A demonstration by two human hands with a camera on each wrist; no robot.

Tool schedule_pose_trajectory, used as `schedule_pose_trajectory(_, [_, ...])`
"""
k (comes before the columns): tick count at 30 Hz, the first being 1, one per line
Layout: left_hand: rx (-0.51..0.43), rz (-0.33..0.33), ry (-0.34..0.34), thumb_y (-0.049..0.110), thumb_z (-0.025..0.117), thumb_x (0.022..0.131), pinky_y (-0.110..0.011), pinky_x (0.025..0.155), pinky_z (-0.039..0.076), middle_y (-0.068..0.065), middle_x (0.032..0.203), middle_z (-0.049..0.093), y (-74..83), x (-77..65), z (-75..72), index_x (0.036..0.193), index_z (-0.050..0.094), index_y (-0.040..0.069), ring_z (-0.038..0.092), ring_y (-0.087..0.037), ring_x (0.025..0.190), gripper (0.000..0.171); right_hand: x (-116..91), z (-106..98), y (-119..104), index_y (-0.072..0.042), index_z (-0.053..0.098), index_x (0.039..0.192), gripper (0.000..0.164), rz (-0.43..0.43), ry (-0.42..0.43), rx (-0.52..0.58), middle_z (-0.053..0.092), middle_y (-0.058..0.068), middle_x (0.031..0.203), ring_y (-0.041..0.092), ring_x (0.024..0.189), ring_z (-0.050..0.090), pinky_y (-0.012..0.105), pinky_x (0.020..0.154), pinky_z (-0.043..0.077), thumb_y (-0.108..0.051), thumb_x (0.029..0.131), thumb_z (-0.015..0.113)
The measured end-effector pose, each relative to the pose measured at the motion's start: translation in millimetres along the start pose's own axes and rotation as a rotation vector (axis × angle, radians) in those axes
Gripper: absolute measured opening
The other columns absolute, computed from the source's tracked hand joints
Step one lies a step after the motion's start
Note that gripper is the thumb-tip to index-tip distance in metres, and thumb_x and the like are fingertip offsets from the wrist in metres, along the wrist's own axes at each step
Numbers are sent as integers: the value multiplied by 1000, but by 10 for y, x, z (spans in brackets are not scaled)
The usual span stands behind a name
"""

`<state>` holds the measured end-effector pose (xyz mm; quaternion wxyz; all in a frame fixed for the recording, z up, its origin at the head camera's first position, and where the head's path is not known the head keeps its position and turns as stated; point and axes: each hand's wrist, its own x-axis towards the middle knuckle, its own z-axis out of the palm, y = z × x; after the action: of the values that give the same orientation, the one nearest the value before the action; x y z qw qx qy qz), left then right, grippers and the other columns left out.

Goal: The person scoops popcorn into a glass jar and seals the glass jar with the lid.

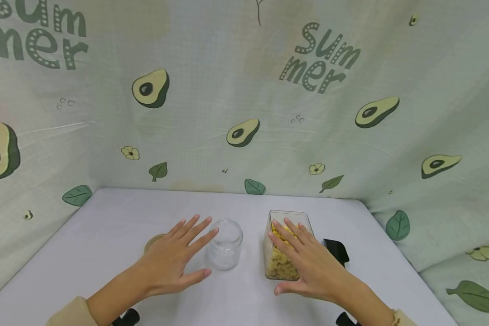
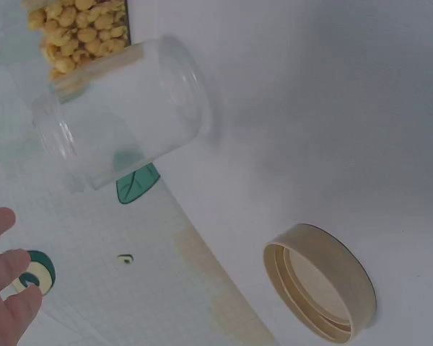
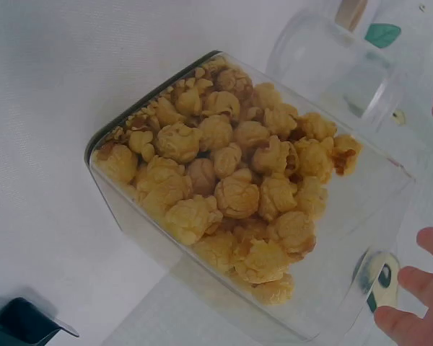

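My left hand (image 1: 173, 260) hovers with spread fingers just left of a clear round jar (image 1: 225, 253), which stands upright with its mouth uncovered. Nothing is in that jar or in the hand. Partly behind the hand lies a beige round lid (image 2: 321, 281), its hollow side showing in the left wrist view. My right hand (image 1: 311, 267) is held, fingers spread, in front of a clear square container (image 1: 268, 253) partly filled with caramel popcorn (image 3: 238, 194). It covers part of the container in the head view and grips nothing. No lid shows on the container.
To the right of the container lies a black scoop-like object (image 1: 337, 251), partly hidden by the right hand. The white table (image 1: 232, 303) ends at a hanging cloth (image 1: 195, 149) printed with avocados and leaves, at the back and sides.
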<state>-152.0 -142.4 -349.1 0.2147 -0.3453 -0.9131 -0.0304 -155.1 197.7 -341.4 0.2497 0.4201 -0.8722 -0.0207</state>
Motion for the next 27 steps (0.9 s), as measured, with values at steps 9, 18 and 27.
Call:
schedule_pose_trajectory(9, [-16,3,23,61,49,86,-42,111,32,1,153,27,27,43,3,148,25,26,30,-25,138,75,-18,-48,21,-15,30,146,95,22,7,22,26,4,153,29,140,24,30,119,-1,-77,75,44])
schedule_pose_trajectory(18, [-101,23,71,57,52,86,-42,108,37,1,150,32,84,117,14,147,27,24,37,-26,135,74,-42,-103,67,-11,42,139,91,16,76,66,33,4,150,28,135,33,25,119,5,-74,75,50])
schedule_pose_trajectory(27, [-206,-4,137,54,60,81,-41,98,48,4,146,38,187,244,43,143,36,24,43,-22,130,73,-98,-165,108,-16,41,140,88,98,83,120,40,-2,145,21,128,41,40,98,41,-68,72,61])
